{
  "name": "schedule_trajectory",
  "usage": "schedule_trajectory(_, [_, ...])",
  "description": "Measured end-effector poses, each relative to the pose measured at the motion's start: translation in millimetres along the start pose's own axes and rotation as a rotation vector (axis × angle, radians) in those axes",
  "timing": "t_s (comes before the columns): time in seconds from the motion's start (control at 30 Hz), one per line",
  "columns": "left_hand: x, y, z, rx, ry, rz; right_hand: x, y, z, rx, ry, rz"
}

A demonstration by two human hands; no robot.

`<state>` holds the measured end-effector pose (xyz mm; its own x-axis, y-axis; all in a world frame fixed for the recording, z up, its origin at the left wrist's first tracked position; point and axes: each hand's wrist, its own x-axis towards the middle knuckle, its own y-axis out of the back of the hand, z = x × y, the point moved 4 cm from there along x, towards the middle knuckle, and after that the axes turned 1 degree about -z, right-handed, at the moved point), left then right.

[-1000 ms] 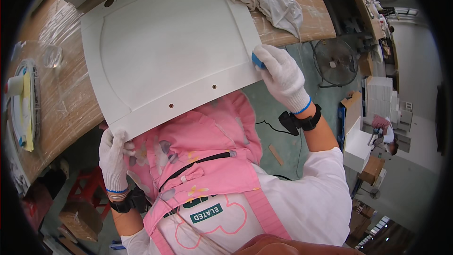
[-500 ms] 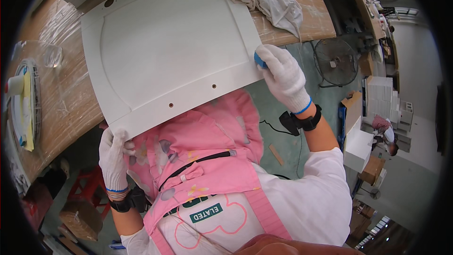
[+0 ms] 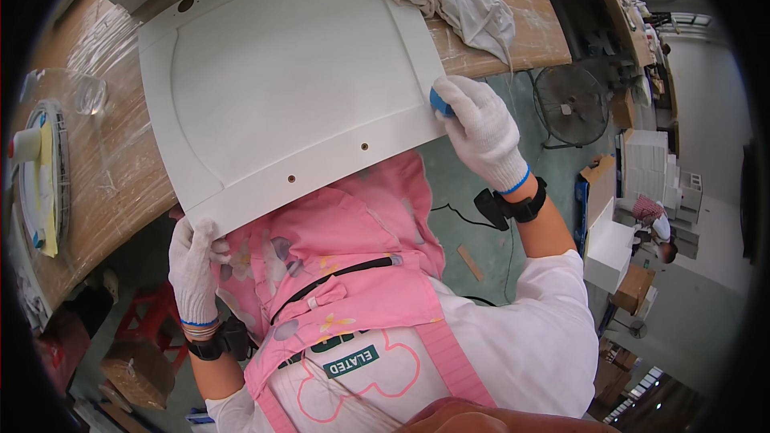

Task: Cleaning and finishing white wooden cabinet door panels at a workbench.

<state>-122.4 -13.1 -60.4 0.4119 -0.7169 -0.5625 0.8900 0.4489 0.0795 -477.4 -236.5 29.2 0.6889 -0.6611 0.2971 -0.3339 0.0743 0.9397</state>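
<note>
Little change over the last second: white cabinet door panel (image 3: 289, 88) at the same angle across the bench (image 3: 513, 40), near edge overhanging toward the pink apron (image 3: 353, 273). Right hand (image 3: 481, 132) shifted only slightly along the panel's right edge, blue sanding block (image 3: 439, 102) pressed at the lower right corner. Judged: edge work in short strokes, confined to that corner for now.

Right grip: gloved fingers closed around the blue block, block touching the panel edge. Left hand (image 3: 192, 261): white glove, fingers curled under the lower left corner of the panel, steadying it from below; same hold as a second ago.

Panel details: recessed centre field, raised border, two small drilled holes near the near edge, larger holes at the far corners.

Surroundings: crumpled grey rag (image 3: 457, 4) on the bench, touching the panel's far right corner. Clear plastic film over the bench at left. Round rack with yellow and white items (image 3: 36, 176) at far left. Floor fan (image 3: 571, 104) beyond the right hand. White boxes stacked (image 3: 646, 164) at right, brown cartons (image 3: 630, 289) below them; small green rectangular patch on the apron bib, lettering not recorded.
</note>
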Motion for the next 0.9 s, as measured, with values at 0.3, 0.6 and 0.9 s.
schedule_trajectory(0.3, [0.5, 0.8, -1.0, 0.006, 0.003, 0.005, 0.5, -0.8, -3.7, 0.004, 0.023, 0.003])
schedule_trajectory(0.6, [1.9, 0.9, -4.5, -0.015, -0.007, 0.008, 0.7, -0.3, -4.1, -0.005, 0.027, -0.002])
schedule_trajectory(0.9, [2.6, 0.6, -2.9, -0.011, -0.003, -0.008, 1.8, 0.3, -5.4, -0.003, 0.035, 0.008])
